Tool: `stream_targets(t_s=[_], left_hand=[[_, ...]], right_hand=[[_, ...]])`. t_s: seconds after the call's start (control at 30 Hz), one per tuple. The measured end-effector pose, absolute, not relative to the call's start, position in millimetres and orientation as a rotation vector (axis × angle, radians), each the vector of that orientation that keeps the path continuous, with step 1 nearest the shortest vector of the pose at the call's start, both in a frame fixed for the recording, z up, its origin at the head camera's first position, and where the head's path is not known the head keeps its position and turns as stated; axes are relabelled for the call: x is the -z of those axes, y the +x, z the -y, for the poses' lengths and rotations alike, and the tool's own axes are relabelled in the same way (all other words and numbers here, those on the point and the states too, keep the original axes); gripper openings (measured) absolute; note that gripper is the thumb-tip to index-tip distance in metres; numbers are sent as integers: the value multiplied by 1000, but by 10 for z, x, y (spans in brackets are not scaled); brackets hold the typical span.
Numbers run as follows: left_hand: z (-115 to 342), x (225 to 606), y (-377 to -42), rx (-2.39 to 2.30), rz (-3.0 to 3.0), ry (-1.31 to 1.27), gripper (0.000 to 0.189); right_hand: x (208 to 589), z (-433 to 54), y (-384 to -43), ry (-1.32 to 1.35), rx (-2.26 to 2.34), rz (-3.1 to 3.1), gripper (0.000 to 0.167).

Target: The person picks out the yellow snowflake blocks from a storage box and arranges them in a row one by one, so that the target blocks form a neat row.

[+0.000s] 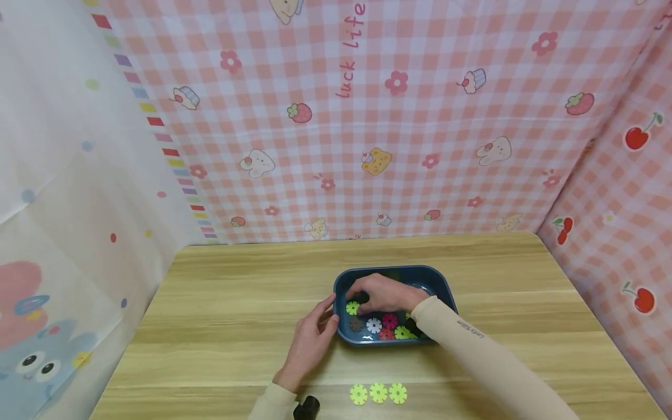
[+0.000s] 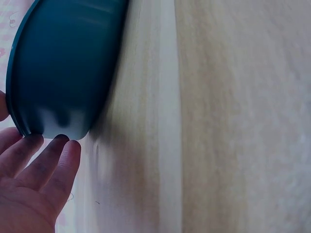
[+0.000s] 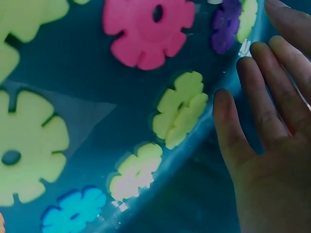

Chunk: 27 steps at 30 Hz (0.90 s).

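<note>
A dark blue plastic tray [image 1: 388, 343] holds several notched, flower-shaped plastic discs. My left hand [image 1: 314, 338] touches its left end from outside; in the left wrist view the fairly straight fingertips rest against the outer wall. Inside the tray is my right hand [image 1: 385, 293], reaching to the left end beside a yellow-green disc [image 1: 352, 308]. The right wrist view shows its fingers loosely extended close to the wall, near a purple disc [image 3: 226, 26], with nothing seen gripped. Around it lie a brown disc [image 1: 356, 324], a white disc [image 1: 374, 325] and a pink disc [image 3: 148, 29].
Three yellow-green discs [image 1: 378, 392] lie in a row on the wooden table [image 1: 236, 326], in front of the tray. A checked pink cloth [image 1: 325, 146] hangs behind the table, with more printed cloth at both sides.
</note>
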State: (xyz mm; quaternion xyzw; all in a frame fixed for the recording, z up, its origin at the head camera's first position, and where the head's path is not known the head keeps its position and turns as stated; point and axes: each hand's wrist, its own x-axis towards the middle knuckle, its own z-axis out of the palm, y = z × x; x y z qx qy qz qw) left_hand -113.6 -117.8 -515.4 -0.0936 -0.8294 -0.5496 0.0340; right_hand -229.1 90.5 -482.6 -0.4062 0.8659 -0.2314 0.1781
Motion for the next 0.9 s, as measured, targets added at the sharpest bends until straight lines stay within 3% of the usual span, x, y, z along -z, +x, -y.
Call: stream_targets(t_s=[0.9], left_hand=[[1177,5160,-1128,1694,2555,-286,46]], right_hand=[[4879,-842,-2289,-1212,584,-2456,35]])
